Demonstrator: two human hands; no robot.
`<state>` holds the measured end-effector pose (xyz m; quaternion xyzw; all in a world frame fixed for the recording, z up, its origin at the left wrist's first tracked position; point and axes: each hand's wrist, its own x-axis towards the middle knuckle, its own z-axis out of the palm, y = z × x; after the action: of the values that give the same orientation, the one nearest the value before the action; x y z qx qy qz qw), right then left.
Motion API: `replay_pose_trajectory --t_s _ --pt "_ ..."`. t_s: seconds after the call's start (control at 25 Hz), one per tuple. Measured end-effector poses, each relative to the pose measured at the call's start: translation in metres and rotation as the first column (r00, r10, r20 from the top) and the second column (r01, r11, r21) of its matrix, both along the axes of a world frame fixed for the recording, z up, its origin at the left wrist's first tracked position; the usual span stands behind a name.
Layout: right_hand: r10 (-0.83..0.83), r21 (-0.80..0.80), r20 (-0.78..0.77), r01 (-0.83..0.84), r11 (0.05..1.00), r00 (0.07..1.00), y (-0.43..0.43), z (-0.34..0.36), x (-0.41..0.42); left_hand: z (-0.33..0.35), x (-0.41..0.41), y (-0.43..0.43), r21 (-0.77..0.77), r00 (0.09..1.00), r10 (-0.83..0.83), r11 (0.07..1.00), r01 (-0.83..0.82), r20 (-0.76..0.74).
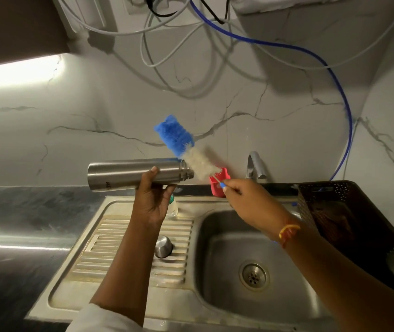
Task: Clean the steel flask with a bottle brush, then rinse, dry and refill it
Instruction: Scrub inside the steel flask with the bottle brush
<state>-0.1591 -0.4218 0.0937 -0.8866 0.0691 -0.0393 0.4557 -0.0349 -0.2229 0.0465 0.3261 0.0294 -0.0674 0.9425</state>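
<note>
**Steel sink (191,307) below a marble wall (71,140)**
Steel cap (164,246) on the drainboard (119,248). Above, left hand (154,200) grips the flask (131,173) level, mouth toward 3 o'clock, lettering unreadable. Right hand (241,195) pinches the bottle brush (186,149), bristles beside the mouth, aimed at 11 o'clock.

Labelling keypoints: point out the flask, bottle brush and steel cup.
flask (119,174), head view, middle of steel body.
bottle brush (174,135), head view, blue bristle end.
steel cup (164,247), head view, its side wall.
</note>
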Motion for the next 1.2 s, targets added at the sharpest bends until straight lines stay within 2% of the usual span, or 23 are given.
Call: replay_pose_trajectory --t_s 0.08,0.2,0.28,0.4,0.56,0.68,0.8,0.96,1.04,1.2 --pt "-0.031 0.049 0.036 0.029 0.998 0.999 -0.003 -0.01 -0.013 0.001 0.01 0.012 -0.054 0.999 0.033 0.998 -0.033 0.007" --pt "-0.035 -0.012 0.072 0.036 0.999 0.997 0.01 -0.027 -0.031 0.001 0.012 0.016 -0.124 0.998 0.056 0.99 -0.059 -0.026" --pt "-0.027 -0.011 0.069 0.027 1.0 0.997 0.018 -0.033 -0.02 0.002 0.006 0.008 -0.107 0.999 0.031 0.994 -0.034 -0.024" --pt "-0.042 0.094 0.054 0.037 0.995 0.998 0.015 -0.029 -0.009 0.005 0.001 0.0 -0.091 1.0 -0.001 0.996 -0.001 -0.016" --pt "0.059 0.212 0.01 -0.06 0.975 0.998 0.017 -0.031 -0.031 0.005 0.003 0.005 -0.132 1.0 -0.006 0.991 0.004 -0.014" --pt "0.021 0.354 -0.01 -0.016 0.935 1.0 0.018 -0.023 -0.024 0.002 -0.002 -0.004 -0.111 0.999 -0.013 0.994 0.009 -0.034" --pt "0.054 0.377 -0.004 -0.049 0.925 0.999 0.023 -0.021 -0.032 0.004 0.008 0.002 -0.174 0.999 0.036 0.984 -0.041 -0.032" --pt "0.057 0.539 -0.071 -0.01 0.842 0.996 0.025 -0.015 -0.028 -0.003 0.007 -0.004 -0.23 0.999 0.0 0.973 -0.011 -0.048" --pt "0.023 0.555 -0.084 0.027 0.832 0.996 0.023 -0.013 -0.023 -0.005 0.005 -0.006 -0.261 0.997 0.03 0.964 -0.046 -0.065" --pt "-0.088 0.468 0.029 0.064 0.882 0.996 0.021 -0.029 -0.041 0.001 0.022 0.013 -0.376 0.983 0.139 0.91 -0.173 -0.117"
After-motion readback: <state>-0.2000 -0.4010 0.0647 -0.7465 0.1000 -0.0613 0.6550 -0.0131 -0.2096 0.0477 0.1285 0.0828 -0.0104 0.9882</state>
